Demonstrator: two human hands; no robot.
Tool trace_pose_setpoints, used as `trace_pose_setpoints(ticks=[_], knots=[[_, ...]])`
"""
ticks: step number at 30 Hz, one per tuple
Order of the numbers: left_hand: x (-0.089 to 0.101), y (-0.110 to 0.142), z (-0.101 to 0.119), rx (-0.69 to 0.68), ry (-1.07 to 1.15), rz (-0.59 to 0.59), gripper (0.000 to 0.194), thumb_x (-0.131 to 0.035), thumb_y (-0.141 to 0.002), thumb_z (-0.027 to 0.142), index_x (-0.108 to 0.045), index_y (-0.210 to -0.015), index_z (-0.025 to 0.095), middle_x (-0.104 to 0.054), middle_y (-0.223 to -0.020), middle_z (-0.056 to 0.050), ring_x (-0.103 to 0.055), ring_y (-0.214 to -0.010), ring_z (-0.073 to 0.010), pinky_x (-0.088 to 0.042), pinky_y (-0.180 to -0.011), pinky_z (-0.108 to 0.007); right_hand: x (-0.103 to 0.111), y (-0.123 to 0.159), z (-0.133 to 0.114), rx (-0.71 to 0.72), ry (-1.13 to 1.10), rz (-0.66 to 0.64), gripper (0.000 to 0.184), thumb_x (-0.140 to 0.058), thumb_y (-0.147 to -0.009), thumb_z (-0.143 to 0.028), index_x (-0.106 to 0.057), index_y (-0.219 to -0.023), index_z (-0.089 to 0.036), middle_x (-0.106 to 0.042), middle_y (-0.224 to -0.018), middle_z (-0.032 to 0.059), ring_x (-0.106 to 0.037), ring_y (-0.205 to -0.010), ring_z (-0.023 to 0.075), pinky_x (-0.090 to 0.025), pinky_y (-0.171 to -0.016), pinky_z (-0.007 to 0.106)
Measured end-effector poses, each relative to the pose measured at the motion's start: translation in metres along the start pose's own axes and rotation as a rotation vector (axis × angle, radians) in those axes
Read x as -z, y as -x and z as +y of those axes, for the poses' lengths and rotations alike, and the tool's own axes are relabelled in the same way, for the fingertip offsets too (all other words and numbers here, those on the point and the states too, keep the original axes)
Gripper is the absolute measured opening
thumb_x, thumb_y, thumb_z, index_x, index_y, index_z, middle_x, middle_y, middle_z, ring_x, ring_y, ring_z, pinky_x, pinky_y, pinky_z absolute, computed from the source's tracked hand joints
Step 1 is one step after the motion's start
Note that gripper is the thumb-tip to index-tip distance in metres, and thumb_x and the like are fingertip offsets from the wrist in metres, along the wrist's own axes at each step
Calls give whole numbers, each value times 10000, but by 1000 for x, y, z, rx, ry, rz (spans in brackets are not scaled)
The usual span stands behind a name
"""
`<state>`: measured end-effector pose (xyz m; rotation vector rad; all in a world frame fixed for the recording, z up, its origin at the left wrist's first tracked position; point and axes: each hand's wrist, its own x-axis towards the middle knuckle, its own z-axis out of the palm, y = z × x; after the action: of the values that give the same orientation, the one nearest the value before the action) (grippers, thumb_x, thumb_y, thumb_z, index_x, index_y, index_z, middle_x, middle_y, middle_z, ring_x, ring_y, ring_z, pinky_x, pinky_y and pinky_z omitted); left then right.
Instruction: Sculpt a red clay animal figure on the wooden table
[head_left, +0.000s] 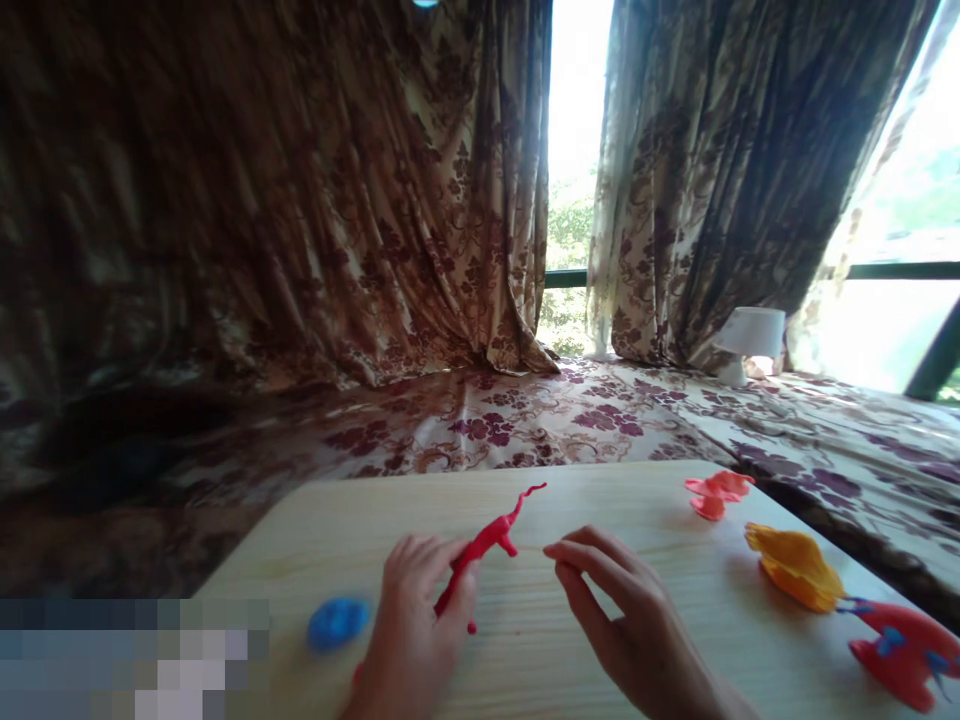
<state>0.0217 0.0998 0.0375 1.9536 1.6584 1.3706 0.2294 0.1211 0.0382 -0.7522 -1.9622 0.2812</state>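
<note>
My left hand (427, 610) is closed around a red modelling-clay figure (491, 535), which it holds above the light wooden table. A thin, wavy strand rises from the figure's far end, and a short stub sticks out below it. My right hand (619, 600) is a little to the right, apart from the figure, its thumb and fingertips brought together in a pinch. Whatever may be between those fingertips is too small to make out. Left of my left hand lies a flattened blue clay lump (337, 624). A bit of red shows beside my left wrist, mostly hidden.
Along the table's right side stand a coral-pink clay piece (718, 494), a yellow clay piece (799, 568) and a red clay shape with blue parts (907, 650). Behind the wooden table (405, 497) are floral cloth, patterned curtains (420, 200) and a small white lamp (752, 333).
</note>
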Motion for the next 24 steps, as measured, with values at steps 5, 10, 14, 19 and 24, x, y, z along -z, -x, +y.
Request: trace_pose_setpoints(ticks=[5, 10, 14, 19, 24], knots=[[1, 0, 11, 520, 537, -132, 389, -623, -712, 541, -663, -804, 165, -629, -667, 12, -565, -450, -108, -386, -398, -206, -11, 4, 3, -99, -74, -2, 177, -493, -925, -171, -632, -1019, -228, -637, -870, 40, -607, -776, 169, -473, -696, 259], [5, -1, 8, 493, 537, -78, 392, -641, -704, 543, -649, -790, 161, -598, -621, 28, -586, -493, -110, -369, -407, -185, -18, 10, 2, -100, 58, -371, 301, -453, -869, -69, -674, -965, -249, -636, -912, 40, -577, -861, 189, -450, -772, 296], [5, -2, 5, 492, 528, -64, 392, -626, -729, 529, -655, -873, 165, -581, -621, 34, -596, -513, -116, -370, -417, -186, -20, 13, -1, -76, 219, -578, 354, -481, -776, -43, -673, -987, -253, -639, -968, 46, -554, -873, 209, -426, -768, 317], [5, -2, 9, 526, 544, -18, 366, -637, -713, 510, -653, -829, 164, -562, -588, 42, -588, -492, -111, -358, -415, -176, -22, 17, 6, -45, 310, -639, 301, -568, -735, -120, -664, -984, -258, -637, -943, 40, -547, -836, 211, -407, -739, 319], [4, -2, 9, 524, 547, -36, 378, -633, -707, 533, -648, -784, 164, -580, -616, 28, -582, -496, -110, -336, -395, -171, -26, 20, 11, 26, 355, -590, 229, -594, -739, -149, -667, -934, -243, -641, -917, 51, -555, -826, 236, -412, -720, 347]])
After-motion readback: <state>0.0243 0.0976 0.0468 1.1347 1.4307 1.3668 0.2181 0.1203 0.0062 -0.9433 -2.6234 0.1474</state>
